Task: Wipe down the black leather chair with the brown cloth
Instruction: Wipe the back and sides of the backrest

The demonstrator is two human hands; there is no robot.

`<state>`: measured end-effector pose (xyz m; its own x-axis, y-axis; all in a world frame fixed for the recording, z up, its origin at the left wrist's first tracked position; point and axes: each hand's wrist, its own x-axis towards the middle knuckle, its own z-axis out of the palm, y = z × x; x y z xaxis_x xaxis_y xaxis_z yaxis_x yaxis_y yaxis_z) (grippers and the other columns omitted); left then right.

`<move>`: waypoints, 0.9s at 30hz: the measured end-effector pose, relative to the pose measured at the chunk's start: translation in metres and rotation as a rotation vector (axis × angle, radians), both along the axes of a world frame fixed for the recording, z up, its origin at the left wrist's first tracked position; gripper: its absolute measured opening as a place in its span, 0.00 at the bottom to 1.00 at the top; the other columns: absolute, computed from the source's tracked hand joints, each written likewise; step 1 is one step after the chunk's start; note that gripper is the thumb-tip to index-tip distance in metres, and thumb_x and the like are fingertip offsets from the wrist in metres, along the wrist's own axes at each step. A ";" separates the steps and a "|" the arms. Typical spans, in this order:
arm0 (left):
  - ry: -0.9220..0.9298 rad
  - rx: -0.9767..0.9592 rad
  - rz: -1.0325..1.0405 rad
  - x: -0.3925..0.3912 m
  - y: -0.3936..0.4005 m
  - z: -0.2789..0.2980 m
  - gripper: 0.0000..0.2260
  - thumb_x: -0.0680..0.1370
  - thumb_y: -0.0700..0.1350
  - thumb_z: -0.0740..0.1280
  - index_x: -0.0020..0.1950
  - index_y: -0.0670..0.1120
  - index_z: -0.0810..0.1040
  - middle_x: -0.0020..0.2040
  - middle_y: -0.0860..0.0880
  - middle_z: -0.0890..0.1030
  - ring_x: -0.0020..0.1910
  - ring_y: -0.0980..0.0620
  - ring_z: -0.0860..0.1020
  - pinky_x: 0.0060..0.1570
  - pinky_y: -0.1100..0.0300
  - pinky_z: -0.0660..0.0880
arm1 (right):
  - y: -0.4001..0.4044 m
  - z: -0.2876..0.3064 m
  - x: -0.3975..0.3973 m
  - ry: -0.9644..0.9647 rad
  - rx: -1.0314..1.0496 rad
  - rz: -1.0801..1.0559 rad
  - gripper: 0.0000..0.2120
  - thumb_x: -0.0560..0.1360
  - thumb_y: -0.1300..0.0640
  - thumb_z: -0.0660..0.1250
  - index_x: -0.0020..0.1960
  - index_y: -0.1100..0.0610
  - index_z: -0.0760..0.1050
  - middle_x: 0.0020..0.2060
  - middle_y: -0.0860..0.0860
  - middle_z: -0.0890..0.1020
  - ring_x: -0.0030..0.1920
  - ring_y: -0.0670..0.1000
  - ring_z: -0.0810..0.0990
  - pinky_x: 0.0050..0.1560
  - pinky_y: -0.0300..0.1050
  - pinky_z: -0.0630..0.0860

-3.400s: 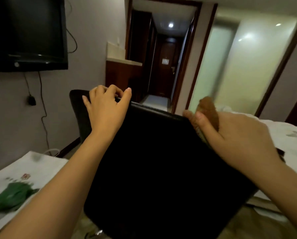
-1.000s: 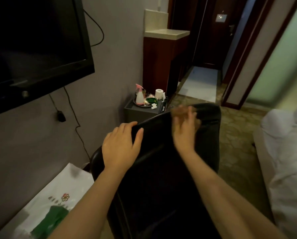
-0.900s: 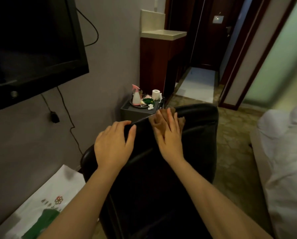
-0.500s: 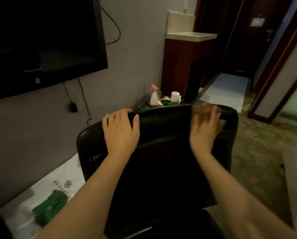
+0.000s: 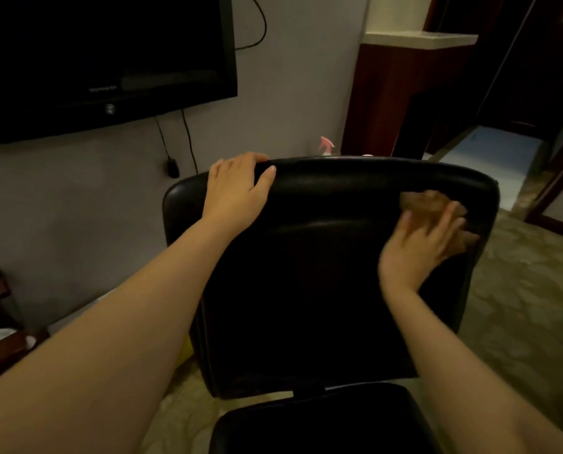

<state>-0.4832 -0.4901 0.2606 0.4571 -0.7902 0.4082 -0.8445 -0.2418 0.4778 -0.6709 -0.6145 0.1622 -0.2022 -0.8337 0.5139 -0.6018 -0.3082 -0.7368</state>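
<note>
The black leather chair [image 5: 312, 290] faces me, its backrest filling the middle of the view and its seat at the bottom edge. My left hand [image 5: 237, 188] grips the top left rim of the backrest, fingers curled over it. My right hand [image 5: 420, 244] presses the brown cloth [image 5: 420, 203] flat against the upper right of the backrest front. The cloth bunches out beyond my fingertips. My right hand is motion-blurred.
A black television [image 5: 103, 60] hangs on the grey wall at the upper left, cables dangling below it. A pink spray bottle top [image 5: 326, 144] peeks over the chair. A wooden cabinet [image 5: 401, 93] stands behind, with a doorway on the right and patterned carpet [image 5: 519, 306].
The chair has turned to face me squarely. My right hand with the cloth has slid down from the top right rim onto the backrest front. My left hand keeps its hold on the top.
</note>
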 end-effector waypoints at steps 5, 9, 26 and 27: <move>-0.085 -0.024 0.054 0.004 -0.007 -0.009 0.18 0.81 0.52 0.54 0.67 0.46 0.68 0.64 0.46 0.73 0.66 0.47 0.66 0.69 0.54 0.53 | 0.082 -0.047 0.086 0.488 -0.473 0.392 0.25 0.76 0.52 0.54 0.73 0.51 0.58 0.72 0.56 0.60 0.72 0.58 0.56 0.66 0.67 0.49; -0.269 -0.049 0.067 0.000 -0.005 -0.027 0.22 0.80 0.54 0.54 0.72 0.46 0.62 0.71 0.45 0.66 0.72 0.47 0.59 0.73 0.53 0.45 | 0.048 -0.048 0.042 0.759 -0.714 0.597 0.26 0.73 0.55 0.54 0.70 0.48 0.59 0.70 0.51 0.58 0.70 0.55 0.57 0.64 0.66 0.56; -0.394 -0.069 0.026 -0.044 0.019 -0.127 0.30 0.79 0.58 0.52 0.76 0.47 0.47 0.77 0.45 0.47 0.76 0.45 0.43 0.70 0.50 0.35 | 0.071 -0.160 -0.007 0.808 -0.603 0.555 0.27 0.73 0.55 0.57 0.72 0.47 0.58 0.71 0.52 0.58 0.71 0.54 0.58 0.65 0.61 0.63; -0.431 -0.057 0.015 -0.042 0.021 -0.129 0.32 0.79 0.60 0.53 0.76 0.46 0.47 0.77 0.45 0.47 0.76 0.45 0.43 0.71 0.51 0.36 | 0.065 -0.163 -0.019 0.790 -0.552 0.504 0.27 0.72 0.55 0.56 0.72 0.48 0.58 0.71 0.53 0.58 0.71 0.55 0.57 0.63 0.62 0.65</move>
<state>-0.5255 -0.4691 0.1318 0.2465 -0.7553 0.6072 -0.9664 -0.2390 0.0950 -0.6898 -0.5493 -0.0004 0.6509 -0.3425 0.6776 -0.5565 -0.8223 0.1190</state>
